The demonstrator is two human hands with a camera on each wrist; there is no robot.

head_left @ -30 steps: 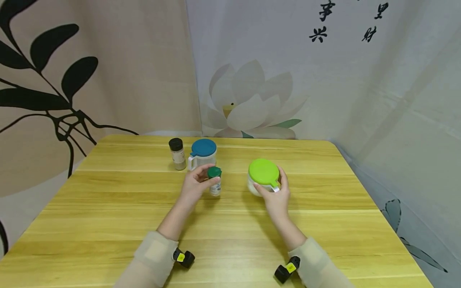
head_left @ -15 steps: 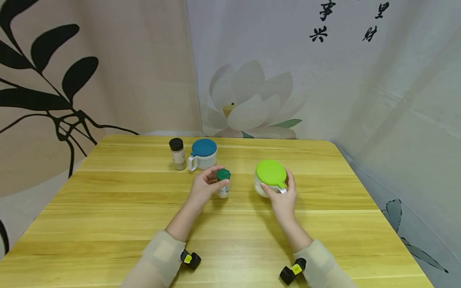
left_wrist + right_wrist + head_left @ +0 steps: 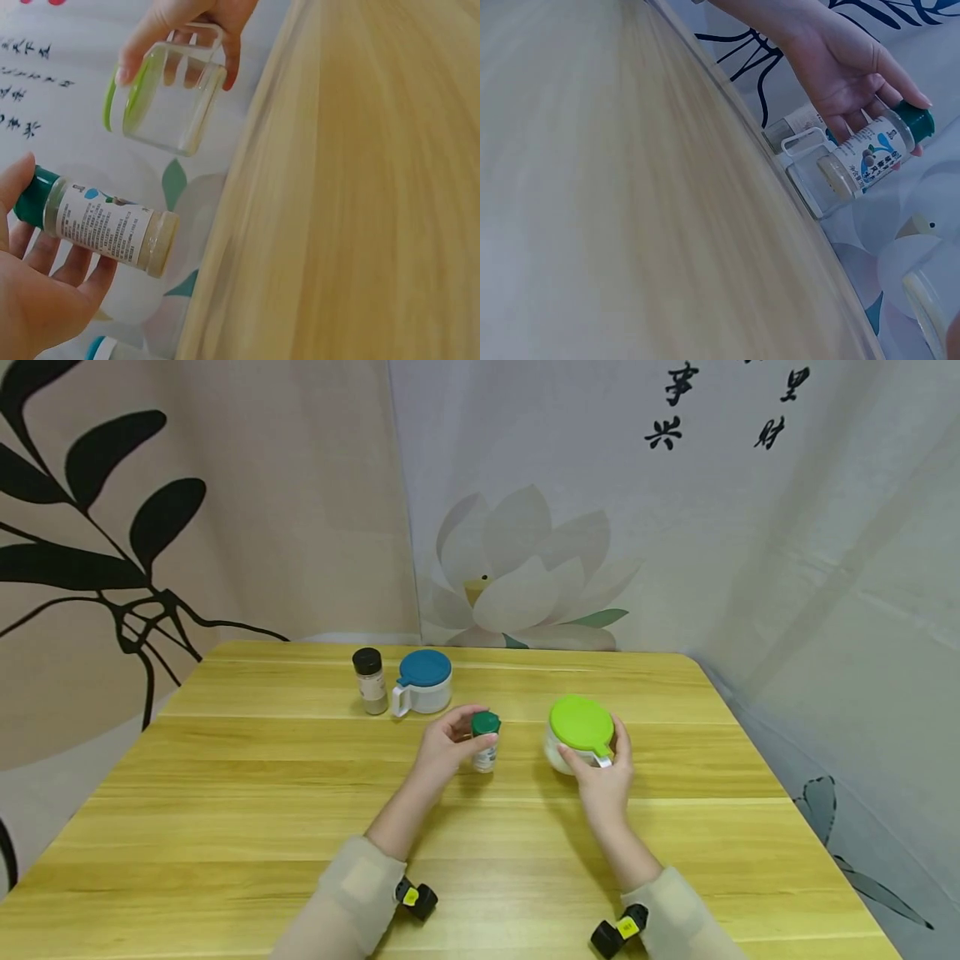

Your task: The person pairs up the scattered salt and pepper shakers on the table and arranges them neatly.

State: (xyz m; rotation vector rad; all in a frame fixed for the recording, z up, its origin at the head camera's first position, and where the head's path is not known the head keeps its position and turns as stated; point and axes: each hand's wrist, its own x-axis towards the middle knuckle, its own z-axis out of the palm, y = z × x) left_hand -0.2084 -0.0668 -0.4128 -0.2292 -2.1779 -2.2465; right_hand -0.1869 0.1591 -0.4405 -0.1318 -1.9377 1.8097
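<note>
My left hand point(image 3: 441, 752) grips a small spice bottle point(image 3: 485, 757) with a dark green cap, fingers behind it and thumb across its front. In the left wrist view, pale contents fill this labelled spice bottle point(image 3: 105, 222). To the right, my right hand point(image 3: 606, 785) holds a clear seasoning jar point(image 3: 581, 723) with a lime-green lid, thumb and fingers around its handle side. The left wrist view shows the see-through wall of the seasoning jar point(image 3: 171, 97). Both containers are upright over the table, a gap between them.
Behind my left hand, a seasoning jar with a blue lid point(image 3: 425, 668) and white handle stands on the wooden table point(image 3: 247, 827). Left of it is a black-capped spice bottle point(image 3: 371, 683). A printed curtain point(image 3: 525, 460) hangs along the table's back edge.
Both hands have moved to the right, carrying the green-capped spice bottle and the lime-lidded seasoning jar. The blue-lidded jar is now fully uncovered. The containers behind stay put.
</note>
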